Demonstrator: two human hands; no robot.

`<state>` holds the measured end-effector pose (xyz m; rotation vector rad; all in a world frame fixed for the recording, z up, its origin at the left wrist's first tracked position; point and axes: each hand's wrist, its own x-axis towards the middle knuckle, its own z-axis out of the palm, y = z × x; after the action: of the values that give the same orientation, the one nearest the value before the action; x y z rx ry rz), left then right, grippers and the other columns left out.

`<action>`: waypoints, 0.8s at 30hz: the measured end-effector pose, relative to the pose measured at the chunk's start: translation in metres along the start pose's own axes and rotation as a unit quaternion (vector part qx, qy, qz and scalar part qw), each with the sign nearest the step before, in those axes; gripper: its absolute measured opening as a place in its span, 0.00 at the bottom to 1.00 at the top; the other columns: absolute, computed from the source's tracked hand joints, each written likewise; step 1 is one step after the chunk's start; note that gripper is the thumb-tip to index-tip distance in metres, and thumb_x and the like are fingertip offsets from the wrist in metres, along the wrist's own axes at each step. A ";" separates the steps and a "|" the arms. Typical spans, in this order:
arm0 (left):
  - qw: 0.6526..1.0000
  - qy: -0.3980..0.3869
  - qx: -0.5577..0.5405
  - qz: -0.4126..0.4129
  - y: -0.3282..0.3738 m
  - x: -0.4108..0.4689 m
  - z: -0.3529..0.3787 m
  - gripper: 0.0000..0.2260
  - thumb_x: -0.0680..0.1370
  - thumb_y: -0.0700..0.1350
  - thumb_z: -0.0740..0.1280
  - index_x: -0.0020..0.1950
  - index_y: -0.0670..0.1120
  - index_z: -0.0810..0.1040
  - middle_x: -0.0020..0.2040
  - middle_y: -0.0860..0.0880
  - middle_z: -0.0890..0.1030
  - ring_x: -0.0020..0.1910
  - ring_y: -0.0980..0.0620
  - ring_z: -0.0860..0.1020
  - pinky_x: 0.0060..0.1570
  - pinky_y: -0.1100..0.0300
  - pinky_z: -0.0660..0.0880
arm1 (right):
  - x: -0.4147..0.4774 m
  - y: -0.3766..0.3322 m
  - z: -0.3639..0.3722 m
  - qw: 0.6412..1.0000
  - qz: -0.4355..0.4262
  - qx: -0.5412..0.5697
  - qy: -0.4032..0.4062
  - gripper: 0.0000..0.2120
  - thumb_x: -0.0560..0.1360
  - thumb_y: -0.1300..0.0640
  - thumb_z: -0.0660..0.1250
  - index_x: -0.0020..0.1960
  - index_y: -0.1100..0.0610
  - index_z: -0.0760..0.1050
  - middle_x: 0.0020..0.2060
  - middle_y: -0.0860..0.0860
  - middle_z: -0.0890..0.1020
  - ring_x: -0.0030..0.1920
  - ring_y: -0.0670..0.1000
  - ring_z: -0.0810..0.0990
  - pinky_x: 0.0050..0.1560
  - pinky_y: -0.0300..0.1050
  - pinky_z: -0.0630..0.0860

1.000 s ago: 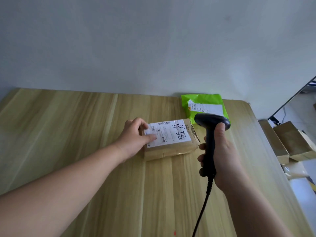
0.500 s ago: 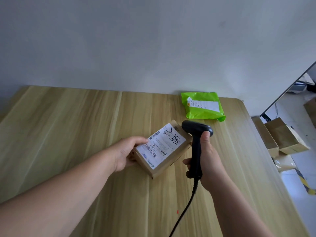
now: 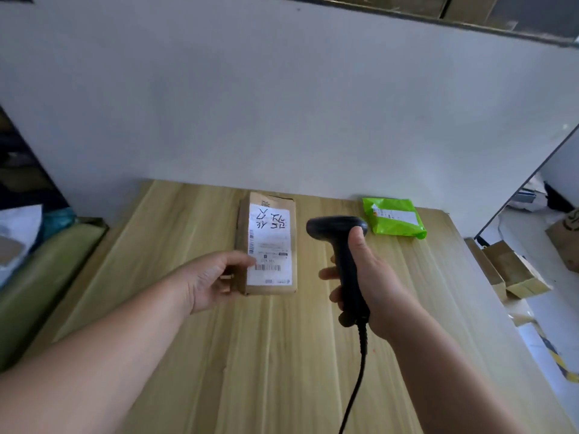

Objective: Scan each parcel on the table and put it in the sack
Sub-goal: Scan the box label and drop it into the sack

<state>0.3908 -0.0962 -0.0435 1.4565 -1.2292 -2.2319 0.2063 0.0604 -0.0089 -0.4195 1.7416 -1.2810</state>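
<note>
A brown cardboard parcel (image 3: 268,242) with a white label and black handwriting is held above the wooden table (image 3: 282,355), label up. My left hand (image 3: 210,280) grips its near left edge, thumb on the label. My right hand (image 3: 372,283) grips a black corded barcode scanner (image 3: 341,242) just right of the parcel, its head pointing left. A green plastic mailer parcel (image 3: 394,217) lies at the table's far right. At the left edge stands what looks like a green sack (image 3: 47,270).
A white wall runs close behind the table. Cardboard boxes (image 3: 513,270) sit on the floor beyond the table's right edge. White and blue items (image 3: 18,233) lie on top of the green material at the left.
My left hand has turned the brown parcel lengthwise and lifted it farther from me. The scanner stays beside it. The view has tilted up and widened.
</note>
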 end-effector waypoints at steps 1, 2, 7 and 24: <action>1.000 0.014 0.007 0.015 0.004 -0.012 -0.016 0.04 0.71 0.41 0.69 0.45 0.45 0.80 0.39 0.49 0.81 0.34 0.53 0.75 0.37 0.58 0.68 | -0.013 -0.006 0.014 1.000 0.005 -0.012 -0.024 0.36 0.70 0.24 0.58 0.54 0.56 0.77 0.39 0.55 0.86 0.25 0.52 0.77 0.24 0.44 0.70; 0.999 0.025 0.009 0.027 0.008 -0.023 -0.032 0.04 0.71 0.42 0.69 0.45 0.46 0.80 0.39 0.50 0.82 0.36 0.53 0.75 0.38 0.58 0.66 | -0.026 -0.011 0.029 0.999 0.009 -0.026 -0.046 0.38 0.68 0.23 0.59 0.54 0.57 0.77 0.38 0.55 0.86 0.25 0.53 0.76 0.24 0.44 0.70; 0.995 0.051 -0.013 0.081 0.021 -0.074 -0.111 0.09 0.73 0.39 0.69 0.52 0.46 0.79 0.47 0.47 0.82 0.44 0.50 0.79 0.39 0.60 0.72 | -0.080 -0.027 0.100 0.989 -0.003 -0.087 -0.121 0.42 0.62 0.22 0.60 0.55 0.57 0.77 0.31 0.54 0.81 0.24 0.53 0.74 0.25 0.43 0.70; 0.981 0.101 -0.057 0.157 0.020 -0.143 -0.254 0.27 0.63 0.38 0.76 0.60 0.46 0.75 0.44 0.50 0.86 0.47 0.49 0.82 0.38 0.58 0.76 | -0.154 -0.059 0.224 0.968 -0.064 -0.167 -0.178 0.46 0.58 0.18 0.60 0.51 0.60 0.77 0.31 0.53 0.79 0.27 0.53 0.75 0.29 0.44 0.72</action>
<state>0.6674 -0.1619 0.0237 1.3048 -1.1552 -1.8661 0.4575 0.0163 0.1031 -0.9110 1.6373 -0.9254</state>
